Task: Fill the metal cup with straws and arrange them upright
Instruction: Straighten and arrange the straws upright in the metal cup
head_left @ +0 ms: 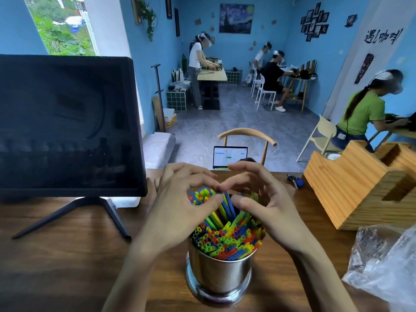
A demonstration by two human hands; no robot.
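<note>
A shiny metal cup (219, 275) stands on the wooden table near me, packed with coloured straws (227, 239) that stand mostly upright. A taller bundle of straws (225, 206) rises from the back of the cup. My left hand (180, 203) curls round the bundle's top from the left, thumb and fingers closing on the straw ends. My right hand (265, 203) curls round the same bundle from the right, with its thumb against the straws. The two hands almost meet above the bundle and hide part of it.
A dark monitor on a stand (67, 124) fills the left of the table. A wooden box (360, 188) sits at the right, with a crumpled clear plastic bag (387, 262) in front of it. Keys (295, 180) lie behind. Several people work in the room beyond.
</note>
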